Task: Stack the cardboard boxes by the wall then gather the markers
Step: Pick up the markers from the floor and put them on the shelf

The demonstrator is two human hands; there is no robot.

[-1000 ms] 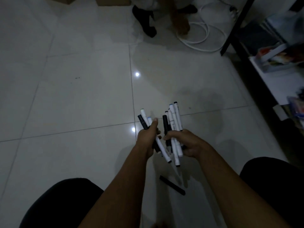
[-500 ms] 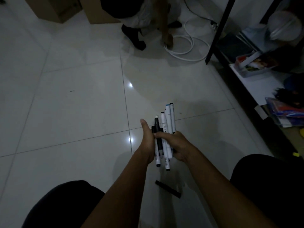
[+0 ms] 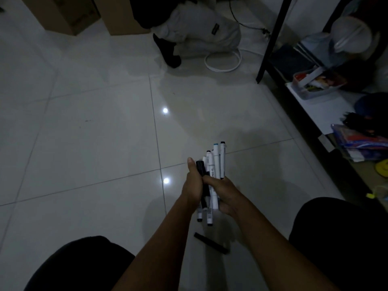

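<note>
A bundle of markers point(image 3: 216, 164), mostly white with one black, stands roughly upright between my two hands above the tiled floor. My left hand point(image 3: 192, 185) presses the bundle from the left, thumb up. From the right, my right hand point(image 3: 225, 194) wraps around it. One black marker point(image 3: 211, 246) lies on the floor below my hands, between my forearms. Two cardboard boxes point(image 3: 69, 15) sit at the top left, side by side.
Another person's legs in light trousers point(image 3: 197, 26) and a dark shoe point(image 3: 169, 52) are beside the boxes. A coiled white cable point(image 3: 223, 61) lies near a black shelf frame point(image 3: 270, 38). Cluttered low shelves point(image 3: 327, 101) run along the right. My knees fill the lower corners.
The two separate handfuls of markers have been brought together into one tighter bundle between both hands. The camera has tilted up, showing more of the boxes and the other person.
</note>
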